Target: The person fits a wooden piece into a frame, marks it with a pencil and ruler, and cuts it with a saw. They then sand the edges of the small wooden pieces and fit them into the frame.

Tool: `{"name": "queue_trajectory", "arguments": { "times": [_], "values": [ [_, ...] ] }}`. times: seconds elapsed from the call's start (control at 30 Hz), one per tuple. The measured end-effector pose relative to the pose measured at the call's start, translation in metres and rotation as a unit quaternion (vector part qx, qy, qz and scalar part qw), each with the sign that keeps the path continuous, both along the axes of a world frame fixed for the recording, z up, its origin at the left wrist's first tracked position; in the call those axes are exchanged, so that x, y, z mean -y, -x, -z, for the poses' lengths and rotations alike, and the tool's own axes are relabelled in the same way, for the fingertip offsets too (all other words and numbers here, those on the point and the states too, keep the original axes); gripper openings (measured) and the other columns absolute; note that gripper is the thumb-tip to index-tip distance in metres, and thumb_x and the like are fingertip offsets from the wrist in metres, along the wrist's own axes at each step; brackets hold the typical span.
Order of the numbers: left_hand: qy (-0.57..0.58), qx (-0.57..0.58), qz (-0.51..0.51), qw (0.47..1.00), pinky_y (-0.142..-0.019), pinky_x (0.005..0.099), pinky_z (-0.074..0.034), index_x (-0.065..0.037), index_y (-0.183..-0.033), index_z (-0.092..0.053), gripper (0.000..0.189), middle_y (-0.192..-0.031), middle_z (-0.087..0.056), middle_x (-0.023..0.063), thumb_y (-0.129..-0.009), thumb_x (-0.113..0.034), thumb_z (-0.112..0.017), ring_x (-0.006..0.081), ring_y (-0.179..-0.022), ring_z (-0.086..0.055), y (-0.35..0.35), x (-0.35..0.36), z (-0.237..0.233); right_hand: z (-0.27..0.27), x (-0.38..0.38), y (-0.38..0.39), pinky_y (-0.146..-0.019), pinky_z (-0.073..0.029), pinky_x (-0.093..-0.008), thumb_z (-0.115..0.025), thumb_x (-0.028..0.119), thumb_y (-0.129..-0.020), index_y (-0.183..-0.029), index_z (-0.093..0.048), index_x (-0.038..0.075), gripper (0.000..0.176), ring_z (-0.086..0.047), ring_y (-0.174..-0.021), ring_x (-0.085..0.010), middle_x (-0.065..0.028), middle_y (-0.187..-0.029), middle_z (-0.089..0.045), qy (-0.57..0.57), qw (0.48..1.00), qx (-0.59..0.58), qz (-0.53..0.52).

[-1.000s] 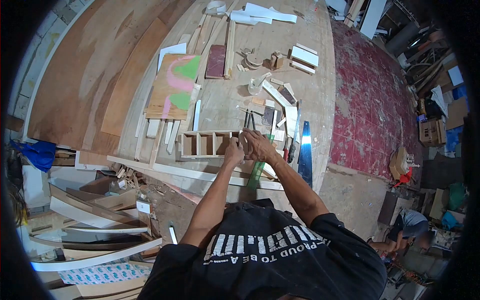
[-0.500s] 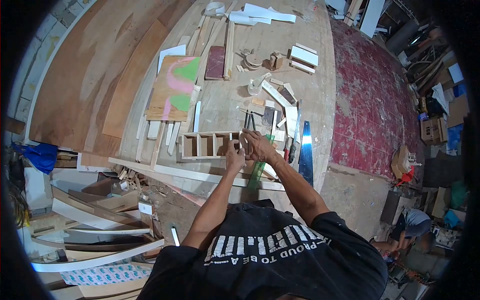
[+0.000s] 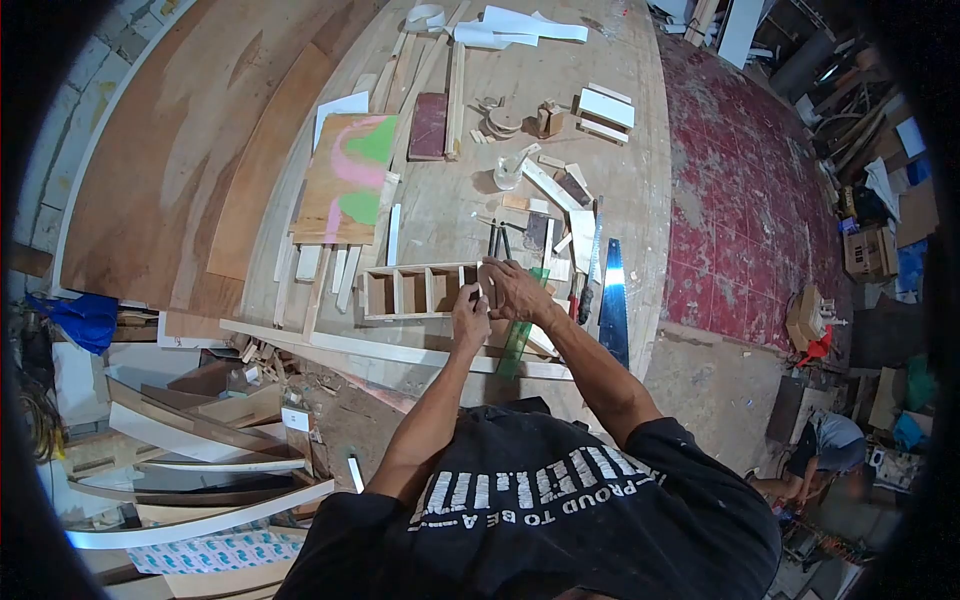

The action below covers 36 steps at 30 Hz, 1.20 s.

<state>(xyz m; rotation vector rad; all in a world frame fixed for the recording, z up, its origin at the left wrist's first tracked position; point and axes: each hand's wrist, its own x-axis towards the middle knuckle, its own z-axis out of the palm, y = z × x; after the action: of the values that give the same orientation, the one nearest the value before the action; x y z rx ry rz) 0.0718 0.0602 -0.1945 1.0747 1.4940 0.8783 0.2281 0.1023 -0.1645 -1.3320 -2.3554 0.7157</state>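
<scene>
A small wooden box with dividers lies on the workbench, its open compartments facing up. At its right end, my left hand is closed over the near rim, fingers curled. My right hand wraps around the same end from the right, with its fingertips at the far corner. The two hands almost meet and hide that end; any small piece between them cannot be made out. A green translucent strip lies beneath my right wrist. Two dark slim tools lie just beyond my fingers.
A handsaw lies right of my forearm, beside wood offcuts. Farther off are a clear cup, a painted board and a white-topped wooden piece. Curved wooden parts fill the lower left. Another person bends at far right.
The view has shifted very slightly. My hands stay at the right end of the box, with barely any finger movement.
</scene>
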Motion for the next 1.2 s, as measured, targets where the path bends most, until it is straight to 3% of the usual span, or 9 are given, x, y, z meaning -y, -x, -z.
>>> {"name": "queue_trajectory", "arguments": {
  "times": [0.2, 0.53, 0.6, 0.73, 0.87, 0.9, 0.97, 1.03, 1.2],
  "values": [
    [0.007, -0.029, -0.027, 0.999, -0.038, 0.0305, -0.048, -0.001, -0.115, -0.05, 0.022, -0.081, -0.065, 0.0129, -0.096, -0.01, -0.058, 0.0158, -0.051, -0.058, -0.003, -0.001, 0.001, -0.007, 0.001, 0.001, -0.112, -0.039, -0.0413, -0.086, 0.029, -0.057, -0.135, -0.043, -0.006, 0.095, -0.041, -0.132, -0.0381, -0.0218, -0.145, -0.042, 0.009, 1.0, 0.013, -0.008],
    [0.049, -0.024, -0.05, 0.997, -0.034, 0.0313, -0.039, -0.003, -0.102, -0.053, 0.015, -0.073, -0.062, 0.0099, -0.092, -0.007, -0.064, 0.0147, -0.046, -0.053, -0.004, -0.012, 0.01, 0.014, 0.005, -0.009, -0.108, -0.043, -0.0413, -0.082, 0.023, -0.072, -0.142, -0.036, -0.003, 0.087, -0.046, -0.13, -0.0387, -0.0228, -0.148, -0.039, 0.052, 0.993, -0.104, 0.026],
    [0.063, -0.027, -0.05, 0.996, -0.034, 0.0313, -0.039, -0.004, -0.101, -0.054, 0.016, -0.073, -0.062, 0.0098, -0.091, -0.007, -0.065, 0.015, -0.046, -0.052, -0.003, -0.015, 0.01, 0.02, 0.012, -0.011, -0.092, -0.051, -0.0356, -0.07, 0.015, -0.082, -0.133, -0.047, -0.003, 0.059, -0.061, -0.109, -0.0293, -0.0223, -0.133, -0.053, 0.166, 0.902, -0.334, 0.22],
    [0.099, -0.038, -0.073, 0.992, -0.042, 0.034, -0.043, -0.003, -0.094, -0.057, 0.015, -0.076, -0.066, 0.0114, -0.087, -0.007, -0.07, 0.0171, -0.052, -0.058, -0.006, -0.015, -0.007, 0.059, 0.036, -0.01, -0.078, -0.051, -0.0292, -0.065, 0.005, -0.086, -0.114, -0.057, -0.004, 0.031, -0.064, -0.087, -0.0166, -0.0076, -0.096, -0.065, 0.288, 0.784, -0.441, 0.331],
    [-0.031, -0.229, -0.071, 0.97, -0.06, 0.0372, -0.052, -0.002, -0.092, -0.064, 0.016, -0.082, -0.07, 0.0132, -0.083, -0.01, -0.074, 0.0227, -0.065, -0.066, -0.006, -0.017, 0.027, 0.059, 0.056, 0.012, -0.079, -0.052, -0.0297, -0.067, 0.004, -0.086, -0.115, -0.057, -0.005, 0.033, -0.065, -0.088, -0.0181, -0.0097, -0.096, -0.066, 0.282, 0.781, -0.448, 0.332],
    [-0.033, -0.229, -0.068, 0.97, -0.06, 0.0372, -0.052, -0.002, -0.092, -0.064, 0.016, -0.082, -0.07, 0.0132, -0.083, -0.01, -0.074, 0.0227, -0.065, -0.066, -0.006, -0.017, 0.039, 0.063, 0.059, 0.016, -0.079, -0.053, -0.0308, -0.068, 0.004, -0.084, -0.116, -0.058, -0.004, 0.034, -0.066, -0.087, -0.0197, -0.0113, -0.097, -0.067, 0.255, 0.789, -0.443, 0.341],
    [-0.035, -0.177, -0.097, 0.979, -0.038, 0.0334, -0.042, -0.003, -0.098, -0.064, 0.017, -0.075, -0.065, 0.0101, -0.084, -0.008, -0.073, 0.0175, -0.047, -0.055, -0.006, -0.017, 0.054, 0.06, 0.064, 0.022, -0.078, -0.053, -0.032, -0.069, 0.004, -0.082, -0.117, -0.059, -0.003, 0.036, -0.067, -0.087, -0.0213, -0.0128, -0.097, -0.068, 0.226, 0.795, -0.439, 0.352],
    [0.006, -0.133, -0.111, 0.985, -0.038, 0.0333, -0.042, -0.002, -0.095, -0.064, 0.016, -0.075, -0.065, 0.0104, -0.084, -0.009, -0.073, 0.0171, -0.047, -0.055, -0.006, -0.017, 0.051, 0.037, 0.072, 0.027, -0.081, -0.054, -0.0338, -0.069, 0.005, -0.083, -0.119, -0.061, -0.001, 0.037, -0.068, -0.088, -0.0241, -0.016, -0.101, -0.069, 0.125, 0.862, -0.36, 0.333],
    [0.099, -0.072, -0.13, 0.984, -0.039, 0.0332, -0.043, 0.001, -0.086, -0.065, 0.015, -0.071, -0.066, 0.0111, -0.083, -0.011, -0.074, 0.016, -0.046, -0.056, -0.009, -0.017, 0.008, 0.052, 0.086, 0.045, -0.094, -0.049, -0.0407, -0.066, 0.008, -0.079, -0.111, -0.066, -0.003, 0.034, -0.059, -0.11, -0.0373, -0.0228, -0.114, -0.062, 0.053, 0.869, -0.355, 0.341]
  ]
}}
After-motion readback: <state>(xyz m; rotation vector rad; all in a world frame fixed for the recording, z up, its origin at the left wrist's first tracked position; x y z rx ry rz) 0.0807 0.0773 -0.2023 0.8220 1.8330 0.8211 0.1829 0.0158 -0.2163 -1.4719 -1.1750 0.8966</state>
